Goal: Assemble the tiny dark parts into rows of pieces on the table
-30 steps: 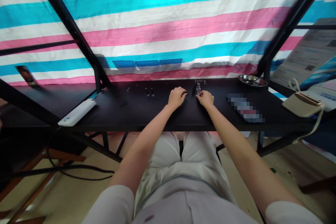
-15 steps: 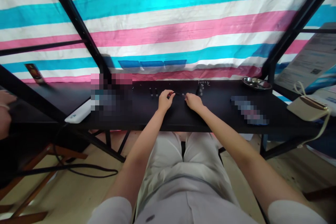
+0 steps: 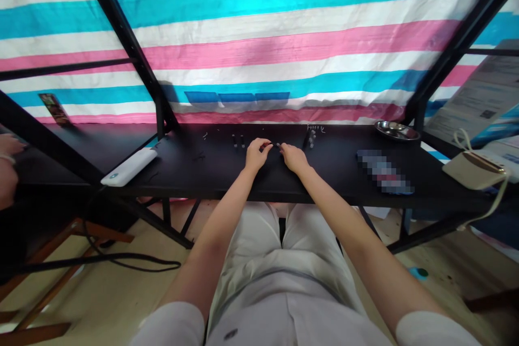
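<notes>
Over the middle of the black table (image 3: 190, 173), my left hand (image 3: 256, 153) pinches a thin dark piece, most of it hidden by the fingers. Facing it, my right hand (image 3: 294, 158) is closed on a small pale, see-through piece (image 3: 278, 145). The two small pieces are at close range; whether they touch I cannot tell. Left of my hands stand two small dark tubes (image 3: 242, 141) with pale ends. Right of them is a cluster of similar small pieces (image 3: 312, 139), with a row of tiny white bits (image 3: 315, 127) behind it.
A white power strip (image 3: 128, 166) lies at the left table edge. A shiny metal dish (image 3: 396, 131), a blurred-out packet (image 3: 384, 172) and a beige bag (image 3: 474, 169) are on the right. Another person's hand (image 3: 10, 145) shows far left. A striped sheet (image 3: 284, 48) hangs behind.
My right hand has moved left, bringing its pale piece close to the dark piece in my left hand. The view has shifted slightly.
</notes>
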A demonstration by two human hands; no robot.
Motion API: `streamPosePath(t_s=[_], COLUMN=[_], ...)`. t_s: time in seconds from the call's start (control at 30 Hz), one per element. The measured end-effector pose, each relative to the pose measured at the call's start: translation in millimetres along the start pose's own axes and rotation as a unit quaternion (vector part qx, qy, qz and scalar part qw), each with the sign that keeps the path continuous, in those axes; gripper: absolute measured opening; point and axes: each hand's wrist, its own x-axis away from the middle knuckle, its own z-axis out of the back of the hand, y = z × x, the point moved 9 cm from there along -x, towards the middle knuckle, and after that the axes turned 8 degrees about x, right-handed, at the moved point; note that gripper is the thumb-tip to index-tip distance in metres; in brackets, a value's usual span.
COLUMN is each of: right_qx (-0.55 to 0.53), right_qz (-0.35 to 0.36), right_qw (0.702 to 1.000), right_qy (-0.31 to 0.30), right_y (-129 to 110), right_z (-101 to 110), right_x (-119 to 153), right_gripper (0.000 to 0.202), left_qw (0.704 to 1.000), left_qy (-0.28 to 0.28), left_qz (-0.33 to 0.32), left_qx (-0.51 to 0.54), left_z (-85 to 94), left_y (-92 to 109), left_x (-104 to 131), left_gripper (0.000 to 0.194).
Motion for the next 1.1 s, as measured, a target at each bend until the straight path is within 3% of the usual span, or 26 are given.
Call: streamPosePath(t_s=[0.27,0.47,1.1], right_qx=[0.03,0.052,0.066], right_qz=[-0.042,-0.052,-0.023], right_qw=[0.999,0.997,0.997], right_qy=[-0.013,-0.006,0.022], right_y=[5.1,4.8,-0.7], right_z=[-0.3,2.5,5.9], right_x=[0.9,2.2,2.8], right_gripper=[0.024,0.022,0.021], left_qw=[1.0,0.997,0.998], left_qy=[0.013,0.055,0.017], left_qz=[0.009,-0.011,-0.025], left_qx=[0.019,0.061,0.049], left_z=[3.7,8.5,0.6], left_y=[0.2,-1.0,4.0], left_x=[0.0,0.1,1.8], left_gripper=[0.008,0.009,0.015])
